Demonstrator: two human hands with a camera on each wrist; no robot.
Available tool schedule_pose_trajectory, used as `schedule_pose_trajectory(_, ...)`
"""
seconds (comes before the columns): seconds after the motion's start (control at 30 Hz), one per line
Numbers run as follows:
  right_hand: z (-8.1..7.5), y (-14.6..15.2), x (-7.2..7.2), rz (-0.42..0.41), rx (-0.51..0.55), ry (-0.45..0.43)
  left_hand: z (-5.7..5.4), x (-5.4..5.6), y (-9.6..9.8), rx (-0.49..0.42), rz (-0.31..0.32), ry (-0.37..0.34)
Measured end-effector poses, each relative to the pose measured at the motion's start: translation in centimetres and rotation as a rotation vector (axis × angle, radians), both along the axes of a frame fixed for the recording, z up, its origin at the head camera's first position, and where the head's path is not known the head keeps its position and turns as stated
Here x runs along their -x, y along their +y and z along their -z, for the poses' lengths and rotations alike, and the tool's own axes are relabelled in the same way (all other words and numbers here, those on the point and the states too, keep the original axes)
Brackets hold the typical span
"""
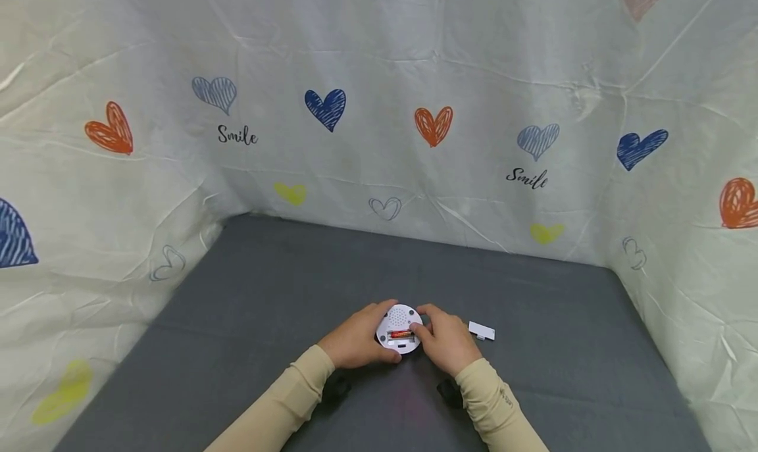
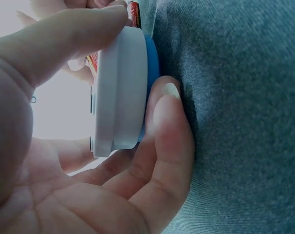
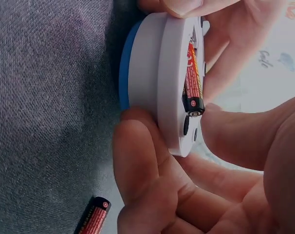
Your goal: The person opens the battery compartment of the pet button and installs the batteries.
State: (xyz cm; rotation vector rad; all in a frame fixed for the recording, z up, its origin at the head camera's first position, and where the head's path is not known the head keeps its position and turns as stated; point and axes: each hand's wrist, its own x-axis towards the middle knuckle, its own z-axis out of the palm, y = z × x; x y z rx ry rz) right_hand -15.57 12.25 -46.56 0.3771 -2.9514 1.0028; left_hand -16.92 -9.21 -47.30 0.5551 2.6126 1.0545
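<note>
A round white device [image 1: 398,317] with speaker holes and a battery compartment lies back upward, and its underside rim [image 3: 130,63] is blue. My left hand [image 1: 362,341] grips it from the left, thumb and fingers around the edge. Across the compartment lies a red and black battery [image 3: 193,80], one end tilted up out of the slot. My right hand [image 1: 445,340] holds the device's right side with fingers curled at the rim, its thumb right by the battery's raised end. On the cloth near the right fingers lies another battery [image 3: 95,217].
A small white battery cover [image 1: 482,331] lies on the grey cloth-covered table [image 1: 533,386], just right of my right hand. White sheets [image 1: 379,64] printed with hearts hang behind the table and at both sides.
</note>
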Motion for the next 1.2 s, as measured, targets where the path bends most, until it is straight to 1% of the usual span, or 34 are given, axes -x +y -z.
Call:
schedule_pose_trajectory(0.17, 0.01, -0.21, -0.03, -0.01, -0.012, -0.007, 0.08, 0.05, -0.04, 0.009, -0.004, -0.005)
schedule_pose_trajectory(0.37, 0.03, -0.46, 0.12, -0.007, -0.019, 0.01, -0.09, 0.32, -0.14, -0.004, -0.011, -0.002)
schedule_pose_trajectory(0.67, 0.37, -0.73, 0.19, 0.038, -0.007, 0.019, -0.11, 0.46, -0.04, 0.002, -0.012, -0.012)
schedule_pose_trajectory(0.9, 0.57, -0.88, -0.04, 0.066, -0.012, 0.023, 0.05, 0.47, 0.02, -0.014, -0.021, -0.017)
schedule_pose_trajectory(1.07, 0.56, -0.88, -0.07, 0.063, -0.02, 0.03, 0.08, 0.48, 0.05, -0.022, -0.018, -0.014)
schedule_pose_trajectory(1.2, 0.55, -0.84, 0.07, 0.052, -0.02, 0.039, 0.08, 0.54, 0.03, -0.038, -0.021, -0.029)
